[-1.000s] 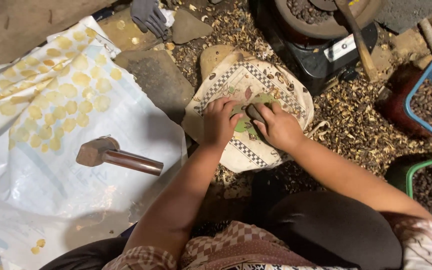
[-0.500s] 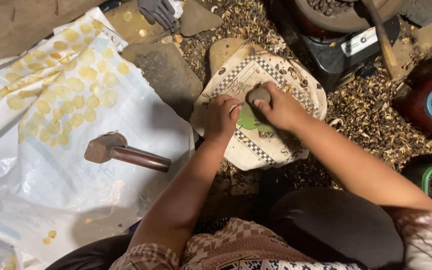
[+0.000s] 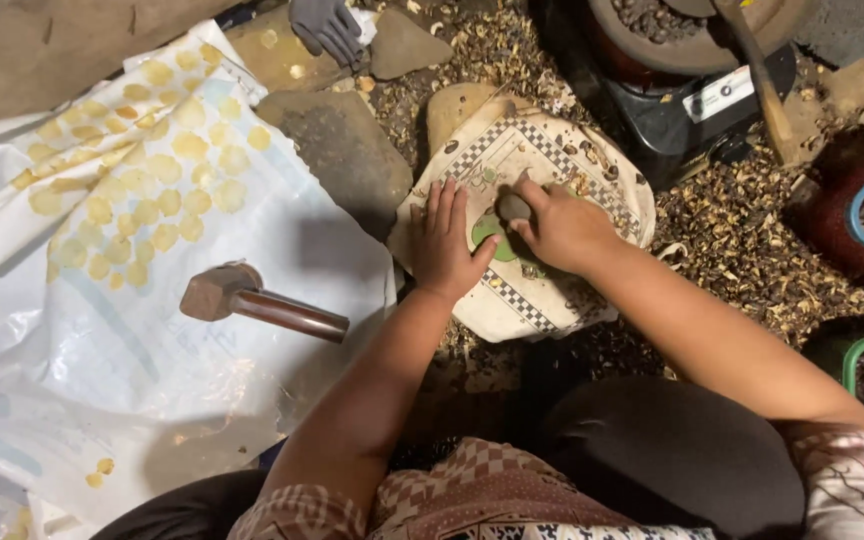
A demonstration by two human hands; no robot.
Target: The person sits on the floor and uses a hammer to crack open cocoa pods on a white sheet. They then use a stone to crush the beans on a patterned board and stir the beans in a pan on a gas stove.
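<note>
two hands on checkered sack (image 3: pixel 552 300), left hand (image 3: pixel 447 245) flat open, right hand (image 3: pixel 557 225) gripping dark stone (image 3: pixel 512 207)

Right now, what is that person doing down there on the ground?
A person sits over a cloth-covered stone with a checkered pattern. The left hand lies flat on the cloth, fingers spread. The right hand has its grip on a small dark stone above a green patch of the cloth. A hammer lies untouched on the white plastic sheet to the left, which has round yellow pieces spread on it. Broken shells litter the ground around.
</note>
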